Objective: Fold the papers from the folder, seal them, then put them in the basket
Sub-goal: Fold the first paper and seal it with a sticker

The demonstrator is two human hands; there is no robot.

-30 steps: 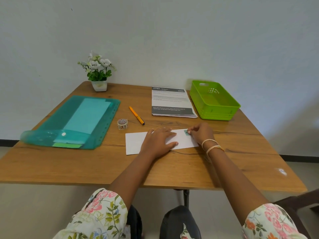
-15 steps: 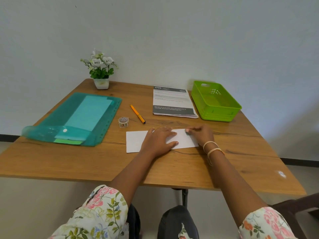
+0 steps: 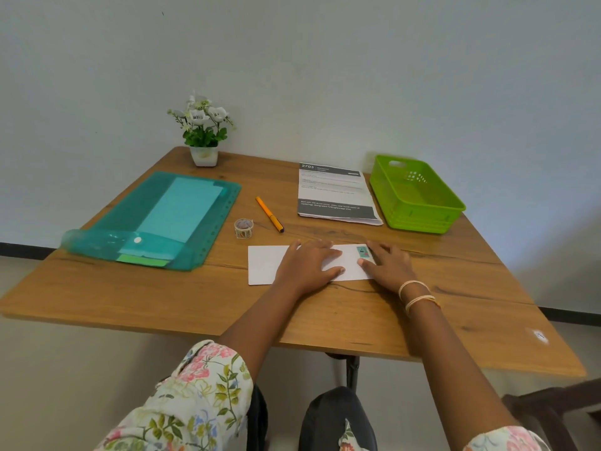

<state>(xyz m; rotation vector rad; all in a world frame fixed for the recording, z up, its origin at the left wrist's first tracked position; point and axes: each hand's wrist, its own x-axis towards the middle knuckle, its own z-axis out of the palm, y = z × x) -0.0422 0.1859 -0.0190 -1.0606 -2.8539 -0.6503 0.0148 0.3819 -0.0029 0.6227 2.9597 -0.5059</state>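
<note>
Currently the folded white paper (image 3: 263, 264) lies flat near the front edge of the wooden surface (image 3: 455, 307), mid-width. Left hand (image 3: 307, 266) presses it flat, fingers straight. Right hand (image 3: 387, 263) rests at its right end beside the teal sticker seal (image 3: 362, 251), fingers relaxed, gripping nothing. Green basket (image 3: 419, 219) sits at the back right corner and looks empty. My read: paper is light, thin, floppy, slides easily; pinch it along a long edge near the middle. Washi tape roll (image 3: 243, 228) sits just behind.

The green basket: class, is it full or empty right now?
Empty. The basket shows only its bare green floor and walls; the folded paper lies on the table under both hands.
</note>
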